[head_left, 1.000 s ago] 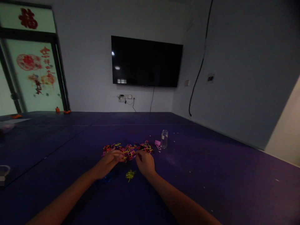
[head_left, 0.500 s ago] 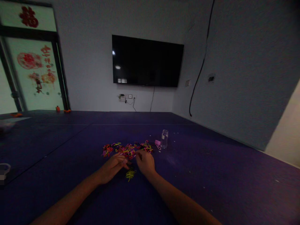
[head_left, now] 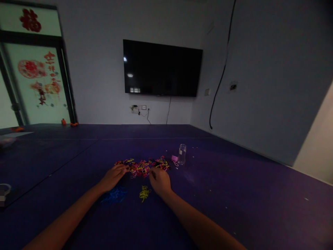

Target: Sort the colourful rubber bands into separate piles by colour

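A pile of multicoloured elastic bands (head_left: 140,167) in red, pink, yellow and dark tones spreads across the purple surface ahead of me. Over its left end lies my left hand (head_left: 113,177), palm down with fingers stretched out. At the pile's right part my right hand (head_left: 160,179) is closed, thumb and fingers drawn together; what they hold, if anything, is hidden. Just below my left hand sits a heap of blue elastic bands (head_left: 116,195). A small bunch of yellow-green elastic bands (head_left: 144,193) rests between my forearms, touched by neither hand.
A clear bottle (head_left: 182,155) stands uncapped right of the pile, beside a pink lid (head_left: 174,158) with a loop. Small white specks dot the right side. Part of a white round-rimmed item (head_left: 6,189) shows at the left edge. A television (head_left: 162,69) hangs on the far wall.
My left hand has moved left, from the pile's middle front to its left end, uncovering the blue heap. My right hand has barely shifted and stays at the pile.
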### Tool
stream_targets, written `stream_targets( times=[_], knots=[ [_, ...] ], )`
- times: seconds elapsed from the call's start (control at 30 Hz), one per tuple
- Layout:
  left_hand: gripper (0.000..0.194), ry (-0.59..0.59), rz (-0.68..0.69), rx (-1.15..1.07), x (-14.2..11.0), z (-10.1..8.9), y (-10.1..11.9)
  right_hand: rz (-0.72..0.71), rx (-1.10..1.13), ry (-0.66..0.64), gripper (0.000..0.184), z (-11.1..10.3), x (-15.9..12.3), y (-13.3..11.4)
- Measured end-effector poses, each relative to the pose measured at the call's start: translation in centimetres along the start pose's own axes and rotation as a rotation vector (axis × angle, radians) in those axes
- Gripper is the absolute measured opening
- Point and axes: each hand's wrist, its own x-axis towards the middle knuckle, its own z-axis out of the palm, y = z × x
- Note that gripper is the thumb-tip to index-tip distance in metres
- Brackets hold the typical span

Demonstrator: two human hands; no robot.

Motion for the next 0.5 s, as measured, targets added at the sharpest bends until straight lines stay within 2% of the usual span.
stream_targets(
  times=[0.1,0.5],
  knots=[
    [0.057,-0.047,0.001,-0.039,0.22,0.43,-0.01,-0.015,-0.003,-0.005,0.023,0.09,-0.01,0.03],
    [0.054,-0.007,0.029,-0.069,0.11,0.34,0.61,-0.042,0.020,0.002,0.025,0.25,0.04,0.19]
  ],
)
